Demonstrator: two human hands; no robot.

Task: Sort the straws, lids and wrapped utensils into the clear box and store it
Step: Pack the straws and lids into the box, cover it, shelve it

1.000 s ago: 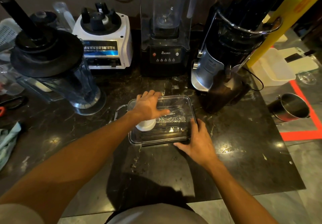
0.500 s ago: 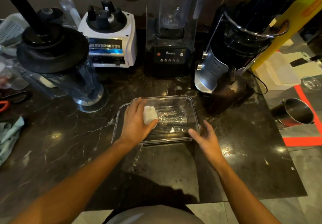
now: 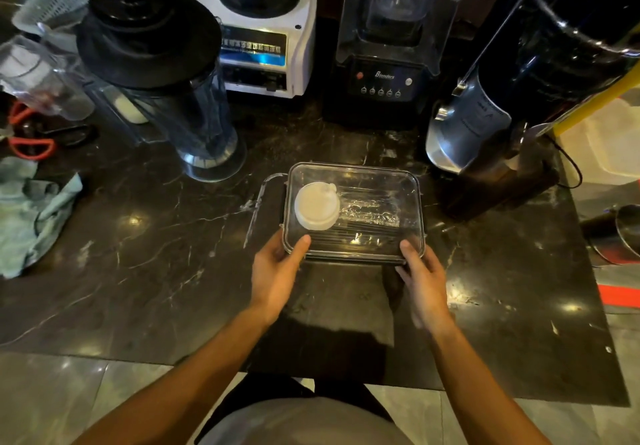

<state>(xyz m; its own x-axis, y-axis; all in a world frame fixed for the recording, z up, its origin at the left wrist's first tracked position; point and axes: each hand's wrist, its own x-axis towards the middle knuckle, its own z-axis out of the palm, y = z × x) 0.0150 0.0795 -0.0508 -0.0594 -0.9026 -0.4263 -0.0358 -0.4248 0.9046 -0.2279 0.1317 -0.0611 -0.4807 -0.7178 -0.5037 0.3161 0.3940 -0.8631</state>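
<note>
The left hand point(image 3: 273, 271) grips the near left corner of the clear box point(image 3: 353, 254) on the dark counter point(image 3: 156, 254). White lids point(image 3: 317, 206) sit inside. The right hand point(image 3: 420, 276) grips the near right corner. Lift it flat, with both hands pulling up together.

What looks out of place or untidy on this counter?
A crumpled green cloth lies loose at the left edge, with orange-handled scissors beside it. The clear box, held by both hands, sits straight.
</note>
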